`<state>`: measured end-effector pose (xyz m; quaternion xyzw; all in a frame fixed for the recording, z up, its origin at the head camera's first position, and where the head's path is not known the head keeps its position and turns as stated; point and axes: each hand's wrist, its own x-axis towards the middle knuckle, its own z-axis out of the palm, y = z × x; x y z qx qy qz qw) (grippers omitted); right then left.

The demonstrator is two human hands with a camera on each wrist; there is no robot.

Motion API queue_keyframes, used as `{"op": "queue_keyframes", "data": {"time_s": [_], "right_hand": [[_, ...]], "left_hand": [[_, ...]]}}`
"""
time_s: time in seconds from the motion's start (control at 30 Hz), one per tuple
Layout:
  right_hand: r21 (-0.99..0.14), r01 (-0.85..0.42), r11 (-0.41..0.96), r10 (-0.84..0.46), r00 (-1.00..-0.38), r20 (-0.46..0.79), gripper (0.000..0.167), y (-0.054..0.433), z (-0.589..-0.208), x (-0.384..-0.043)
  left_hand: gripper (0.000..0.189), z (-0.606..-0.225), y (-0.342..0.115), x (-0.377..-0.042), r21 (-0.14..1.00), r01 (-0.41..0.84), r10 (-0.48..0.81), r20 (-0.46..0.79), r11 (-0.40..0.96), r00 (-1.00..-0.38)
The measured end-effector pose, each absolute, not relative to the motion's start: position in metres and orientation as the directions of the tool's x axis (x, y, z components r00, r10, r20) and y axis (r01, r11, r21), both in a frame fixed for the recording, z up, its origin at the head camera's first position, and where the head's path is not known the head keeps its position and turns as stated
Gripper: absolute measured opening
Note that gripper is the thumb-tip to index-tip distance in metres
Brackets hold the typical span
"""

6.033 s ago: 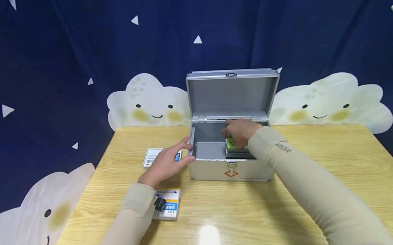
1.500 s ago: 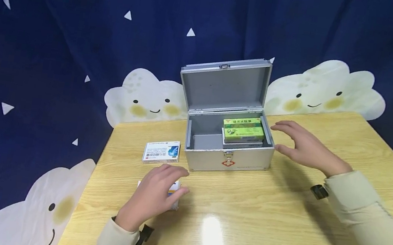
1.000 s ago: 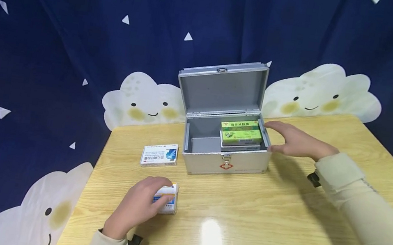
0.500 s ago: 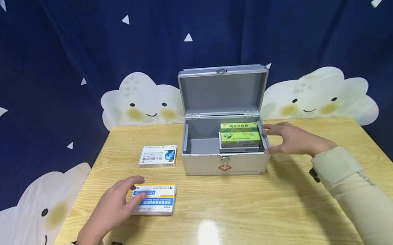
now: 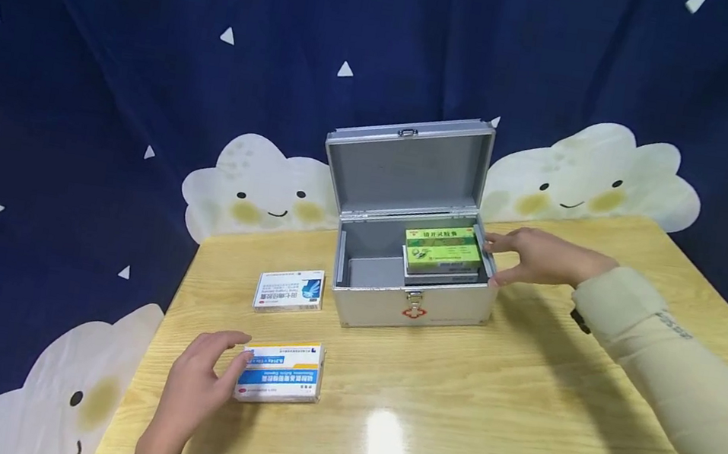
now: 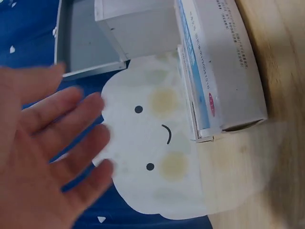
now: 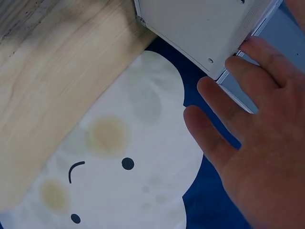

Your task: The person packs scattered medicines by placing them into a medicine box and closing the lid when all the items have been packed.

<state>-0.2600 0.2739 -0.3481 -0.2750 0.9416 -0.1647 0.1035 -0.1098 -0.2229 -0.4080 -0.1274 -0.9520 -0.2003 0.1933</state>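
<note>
A silver first-aid case (image 5: 449, 311) with a red cross stands with its lid raised. Inside, at the right, a green medicine box (image 5: 442, 251) lies on top of a white one. My right hand (image 5: 540, 256) rests its fingertips at the case's right rim, its fingers loosely spread in the right wrist view. My left hand (image 5: 195, 381) hovers at the left end of a white, blue and orange medicine box (image 5: 289, 378) lying on the table. Its fingers are apart and relaxed in the left wrist view, holding nothing.
Another white medicine box with a blue picture (image 5: 290, 290) lies left of the case. The wooden table (image 5: 516, 431) ends at a dark blue curtain (image 5: 279, 32) printed with clouds.
My right hand has come out of the case, leaving the green box inside, and moved to its right rim. My left hand has left the case's left rim and drawn back beside the nearer box.
</note>
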Motion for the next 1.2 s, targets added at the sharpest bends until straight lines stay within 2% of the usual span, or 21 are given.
{"op": "queue_keyframes", "data": {"time_s": [0.17,0.23,0.33,0.63,0.77,0.93,1.2], "right_hand": [[-0.385,-0.454,0.804,-0.532,-0.838,-0.123,0.076,0.277,-0.348,-0.260],[-0.392,-0.434,0.811,-0.520,-0.842,-0.144,0.079,0.278,-0.348,-0.260],[-0.380,-0.427,0.820,-0.514,-0.842,-0.163,0.079,0.278,-0.348,-0.260],[-0.337,-0.420,0.843,-0.500,-0.843,-0.198,0.076,0.275,-0.341,-0.262],[-0.352,-0.404,0.844,-0.495,-0.841,-0.221,0.077,0.271,-0.338,-0.263],[-0.372,-0.410,0.833,-0.511,-0.829,-0.230,0.078,0.268,-0.337,-0.264],[-0.369,-0.404,0.837,-0.503,-0.834,-0.227,0.078,0.270,-0.343,-0.266]], "left_hand": [[0.038,-0.410,-0.215,-0.113,0.311,0.244,0.213,0.131,0.919,-0.968],[0.044,-0.413,-0.212,-0.114,0.308,0.206,0.205,0.035,0.929,-0.978],[0.053,-0.419,-0.208,-0.113,0.324,0.200,0.225,-0.041,0.925,-0.974],[0.080,-0.428,-0.193,-0.118,0.355,0.265,0.305,-0.062,0.896,-0.950],[0.090,-0.431,-0.183,-0.121,0.321,0.268,0.312,-0.094,0.908,-0.945],[0.078,-0.429,-0.175,-0.126,0.224,0.325,0.355,-0.112,0.919,-0.928],[0.071,-0.426,-0.170,-0.132,0.173,0.382,0.409,-0.162,0.908,-0.898]]}}
